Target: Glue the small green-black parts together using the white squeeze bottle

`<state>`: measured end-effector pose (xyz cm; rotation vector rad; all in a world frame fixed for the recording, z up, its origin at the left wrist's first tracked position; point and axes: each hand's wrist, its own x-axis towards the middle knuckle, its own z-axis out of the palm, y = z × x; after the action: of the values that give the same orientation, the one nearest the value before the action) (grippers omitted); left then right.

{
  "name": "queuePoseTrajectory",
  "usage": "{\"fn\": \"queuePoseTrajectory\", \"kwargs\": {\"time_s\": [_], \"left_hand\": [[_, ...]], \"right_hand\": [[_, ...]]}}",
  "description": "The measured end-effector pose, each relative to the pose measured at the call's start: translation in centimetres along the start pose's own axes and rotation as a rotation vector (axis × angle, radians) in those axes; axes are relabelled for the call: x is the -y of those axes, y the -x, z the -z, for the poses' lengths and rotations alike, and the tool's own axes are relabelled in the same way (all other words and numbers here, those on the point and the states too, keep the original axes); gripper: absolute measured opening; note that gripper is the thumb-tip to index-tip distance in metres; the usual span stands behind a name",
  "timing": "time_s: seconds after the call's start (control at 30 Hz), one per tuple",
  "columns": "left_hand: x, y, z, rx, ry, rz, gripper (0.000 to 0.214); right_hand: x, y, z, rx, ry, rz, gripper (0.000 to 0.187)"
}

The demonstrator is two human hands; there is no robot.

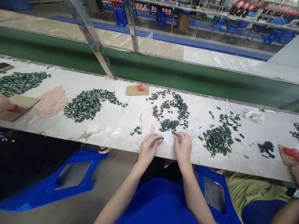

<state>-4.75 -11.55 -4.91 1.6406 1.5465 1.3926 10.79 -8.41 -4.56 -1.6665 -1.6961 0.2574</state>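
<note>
My left hand (149,147) rests at the near edge of the white worktable (112,124), fingers pinched on a small dark part with a green tip. My right hand (183,146) sits close beside it, fingers curled together; what they hold is too small to make out. Just beyond both hands lies a loose scatter of small dark parts (171,110). A few more parts (136,130) lie left of my left hand.
Heaps of green-and-black parts (87,104) (218,140) and a pink heap (51,101) lie along the table. A red cap on cardboard (139,87) sits at the far edge, by a metal post (93,40). Other people sit at both sides. Blue stools stand below.
</note>
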Motion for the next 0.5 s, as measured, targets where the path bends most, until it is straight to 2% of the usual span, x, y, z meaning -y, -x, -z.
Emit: {"fn": "queuePoseTrajectory", "kwargs": {"time_s": [0.13, 0.3, 0.4, 0.5], "left_hand": [[-0.4, 0.0, 0.1, 0.006, 0.0, -0.001, 0.013], [-0.9, -0.1, 0.2, 0.003, -0.007, -0.021, 0.015], [-1.1, -0.3, 0.2, 0.004, -0.019, -0.056, 0.015], [-1.4, -0.4, 0.2, 0.007, -0.029, -0.097, 0.017]], "right_hand": [[-0.3, -0.6, 0.1, 0.035, -0.044, -0.027, 0.014], [-0.4, -0.7, -0.1, 0.029, -0.114, -0.013, 0.015], [0.1, -0.4, 0.2, 0.069, -0.292, -0.037, 0.015], [0.9, 0.1, 1.1, 0.168, -0.531, -0.061, 0.014]]}}
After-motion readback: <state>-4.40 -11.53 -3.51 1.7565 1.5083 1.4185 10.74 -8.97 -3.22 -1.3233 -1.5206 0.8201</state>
